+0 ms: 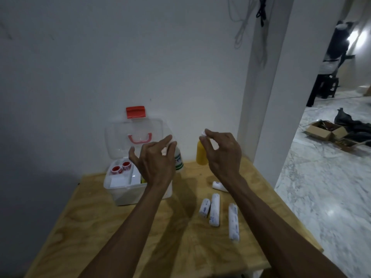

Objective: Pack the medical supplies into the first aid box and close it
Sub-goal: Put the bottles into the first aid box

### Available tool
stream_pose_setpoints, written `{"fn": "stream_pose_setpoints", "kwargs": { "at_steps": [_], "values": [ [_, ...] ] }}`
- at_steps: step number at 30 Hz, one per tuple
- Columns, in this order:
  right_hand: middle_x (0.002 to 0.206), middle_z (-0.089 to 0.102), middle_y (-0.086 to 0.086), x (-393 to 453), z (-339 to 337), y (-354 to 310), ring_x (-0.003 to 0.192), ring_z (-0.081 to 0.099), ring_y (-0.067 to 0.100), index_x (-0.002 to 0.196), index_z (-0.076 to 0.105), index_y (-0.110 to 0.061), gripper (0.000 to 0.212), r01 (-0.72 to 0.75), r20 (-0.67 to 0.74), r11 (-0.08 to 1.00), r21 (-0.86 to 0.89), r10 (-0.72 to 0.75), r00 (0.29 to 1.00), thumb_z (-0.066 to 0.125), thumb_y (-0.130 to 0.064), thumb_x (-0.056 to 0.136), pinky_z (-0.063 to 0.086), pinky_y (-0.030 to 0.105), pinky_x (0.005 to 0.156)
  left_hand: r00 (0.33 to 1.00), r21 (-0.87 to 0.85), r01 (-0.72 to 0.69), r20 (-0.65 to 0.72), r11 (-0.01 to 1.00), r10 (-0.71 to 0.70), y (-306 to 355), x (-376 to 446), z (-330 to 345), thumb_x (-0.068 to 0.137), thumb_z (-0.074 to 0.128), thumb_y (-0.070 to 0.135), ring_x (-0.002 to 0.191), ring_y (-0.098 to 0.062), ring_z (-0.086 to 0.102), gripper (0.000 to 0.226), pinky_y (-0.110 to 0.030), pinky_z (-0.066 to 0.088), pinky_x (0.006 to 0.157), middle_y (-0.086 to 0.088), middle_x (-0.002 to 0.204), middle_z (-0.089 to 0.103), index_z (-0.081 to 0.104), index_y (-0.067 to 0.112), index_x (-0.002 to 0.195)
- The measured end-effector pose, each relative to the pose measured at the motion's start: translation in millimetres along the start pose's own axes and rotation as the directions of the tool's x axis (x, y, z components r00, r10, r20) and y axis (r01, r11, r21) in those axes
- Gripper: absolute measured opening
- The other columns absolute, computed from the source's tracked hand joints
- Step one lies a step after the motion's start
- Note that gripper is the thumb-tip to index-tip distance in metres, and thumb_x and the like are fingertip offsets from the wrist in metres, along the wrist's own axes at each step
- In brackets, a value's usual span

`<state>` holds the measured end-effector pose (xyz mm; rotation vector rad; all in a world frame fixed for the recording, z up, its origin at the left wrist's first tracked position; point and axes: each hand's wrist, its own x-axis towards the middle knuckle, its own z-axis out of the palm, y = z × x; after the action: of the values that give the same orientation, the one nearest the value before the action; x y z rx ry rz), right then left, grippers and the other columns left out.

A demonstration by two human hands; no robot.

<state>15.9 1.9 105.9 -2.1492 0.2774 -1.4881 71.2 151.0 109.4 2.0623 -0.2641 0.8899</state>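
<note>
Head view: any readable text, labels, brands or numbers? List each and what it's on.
None can be read.
White bottle: green label with dark print, blurred and partly behind the left hand.
Bandage rolls: bluish print on the wrappers, too small and blurred.
Small tube: dark mark, unreadable.
Red tape rolls in the first aid box: white marks, unreadable.
Yellow bottle: no text visible.

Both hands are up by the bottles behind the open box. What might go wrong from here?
The right hand pinches only the white cap of the yellow bottle; if the cap is loose, the bottle could drop or spill. The left hand crowds the green-labelled bottle and could tip it. The longest bandage roll lies near the table edge and could roll off.
</note>
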Motion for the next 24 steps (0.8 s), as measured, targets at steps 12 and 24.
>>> {"fn": "stream_pose_setpoints", "kwargs": {
  "at_steps": [12,24],
  "values": [
    [0.093,0.074,0.005,-6,65,-60,0.089,0.065,0.019,0.107,0.074,-0.016,0.024,-0.077,0.173,0.972,0.22,0.038,0.984,0.071,-0.029,0.087,0.05,0.032,0.075,0.997,-0.009,0.064,0.046,0.998,-0.064,-59,54,-33,0.085,0.065,0.045,0.111,-0.012,0.06,0.026,-0.044,0.016,0.113,0.003,0.105,0.075,0.075,0.03,0.104],
    [0.094,0.075,0.003,-38,103,-37,0.088,0.066,0.018,0.105,0.075,-0.014,0.022,-0.108,0.2,0.981,0.163,0.074,0.977,0.073,-0.024,0.086,0.046,0.024,0.073,0.984,-0.021,0.139,0.12,0.99,-0.135,-82,45,18,0.086,0.067,0.039,0.108,-0.017,0.061,0.026,-0.046,0.03,0.108,0.001,0.106,0.074,0.075,0.026,0.107]
  ]
}}
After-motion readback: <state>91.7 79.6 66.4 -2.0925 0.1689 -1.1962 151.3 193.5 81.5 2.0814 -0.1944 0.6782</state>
